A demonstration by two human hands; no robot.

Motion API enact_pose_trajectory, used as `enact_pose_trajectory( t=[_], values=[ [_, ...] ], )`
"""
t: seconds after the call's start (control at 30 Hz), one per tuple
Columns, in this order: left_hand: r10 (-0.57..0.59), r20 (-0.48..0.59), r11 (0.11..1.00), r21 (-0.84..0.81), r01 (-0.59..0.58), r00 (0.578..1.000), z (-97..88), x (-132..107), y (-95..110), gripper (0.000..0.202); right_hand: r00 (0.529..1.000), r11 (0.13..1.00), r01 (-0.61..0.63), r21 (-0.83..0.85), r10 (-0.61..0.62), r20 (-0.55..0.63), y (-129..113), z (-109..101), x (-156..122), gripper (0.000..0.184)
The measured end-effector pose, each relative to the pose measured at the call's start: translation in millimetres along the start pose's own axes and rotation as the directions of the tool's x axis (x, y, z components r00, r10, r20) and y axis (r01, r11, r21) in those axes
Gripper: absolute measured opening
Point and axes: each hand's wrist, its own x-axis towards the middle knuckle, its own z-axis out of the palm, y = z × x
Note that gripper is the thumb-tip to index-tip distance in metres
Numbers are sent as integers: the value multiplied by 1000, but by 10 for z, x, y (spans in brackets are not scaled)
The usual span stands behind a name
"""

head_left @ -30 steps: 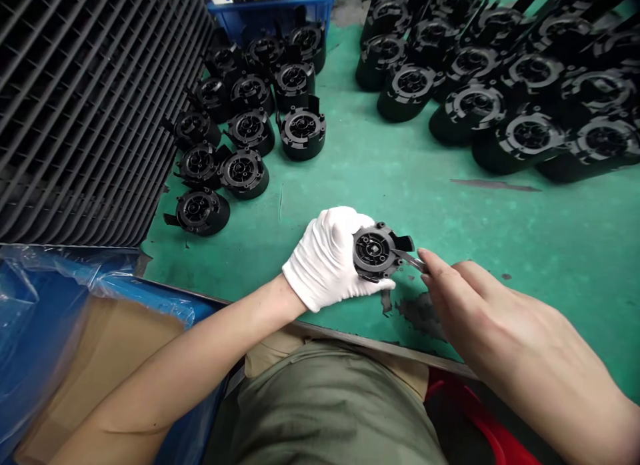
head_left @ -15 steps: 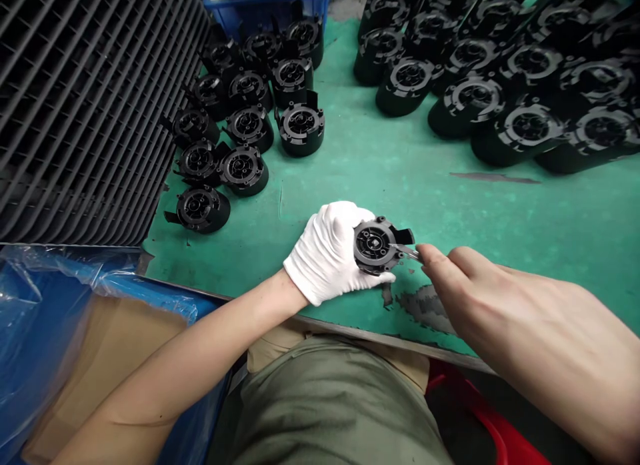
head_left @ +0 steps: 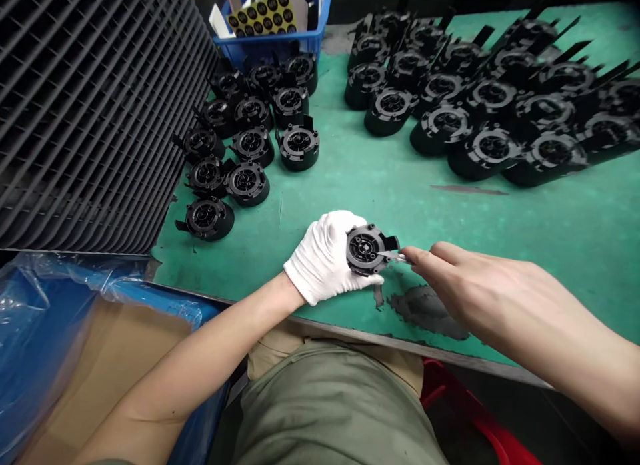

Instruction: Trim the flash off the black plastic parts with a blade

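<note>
My left hand (head_left: 325, 258), in a white glove, is wrapped round a round black plastic housing (head_left: 367, 251). The housing's ribbed, ringed face is turned up, and a flat tab sticks out at its upper right. Bare, my right hand (head_left: 450, 271) pinches a thin, pointed silvery tool (head_left: 394, 255); its handle is hidden in the fingers, so I cannot tell its exact kind. The tool's tip lies over the right part of the housing's face, near the centre. Whether it touches the plastic is too small to tell.
Similar black housings (head_left: 247, 181) stand in a group at the left of the green tabletop (head_left: 345, 185), and more (head_left: 493, 148) stand at the right. Black grid trays (head_left: 90, 118) are stacked at the left. Behind stands a blue bin (head_left: 320, 35) with a yellow sticker sheet (head_left: 263, 15).
The view has tilted up slightly, showing more of the blue bin. My hands still hold the housing and the tool; the tool's tip has shifted slightly towards the centre of the face.
</note>
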Motion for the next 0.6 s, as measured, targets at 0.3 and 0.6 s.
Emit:
enact_pose_trajectory(
  t=[0.3, 0.6],
  values=[
    [-93, 243, 989, -86, 117, 966, -486, 134, 78, 123, 970, 872, -180, 456, 235, -67, 114, 195, -315, 39],
    [-382, -106, 922, 19, 386, 918, -88, -165, 390, 151, 934, 946, -273, 173, 304, -187, -116, 591, -229, 51]
  ],
)
